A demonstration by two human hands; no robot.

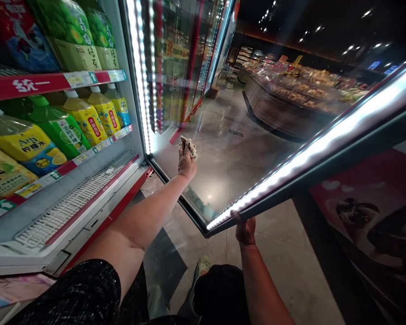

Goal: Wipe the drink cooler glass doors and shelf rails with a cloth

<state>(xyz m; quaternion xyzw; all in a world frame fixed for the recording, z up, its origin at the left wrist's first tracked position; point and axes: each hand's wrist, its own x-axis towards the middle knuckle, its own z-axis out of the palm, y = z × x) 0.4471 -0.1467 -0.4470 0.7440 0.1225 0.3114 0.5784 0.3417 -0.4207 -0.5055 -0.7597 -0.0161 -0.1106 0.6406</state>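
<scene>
A crumpled, pale cloth [191,147] is bunched under the fingers of my left hand [187,163]. That hand presses it to the inner side of a glass door [219,167], low and near the hinge side. The door stands swung out from a drinks cooler. At the door's lower outer corner, my right hand [246,229] grips the dark door frame [274,201], its thumb over the edge beside a bright light strip [257,196]. The far side of those fingers is hidden behind the frame.
Cooler shelves with large drink bottles [84,117] rise on the left, above a white wire rack [77,198]. Beyond the glass stands a rounded display counter [284,104] heaped with goods. A printed panel [368,203] is at the right. My shoe [203,264] is on the tiled floor.
</scene>
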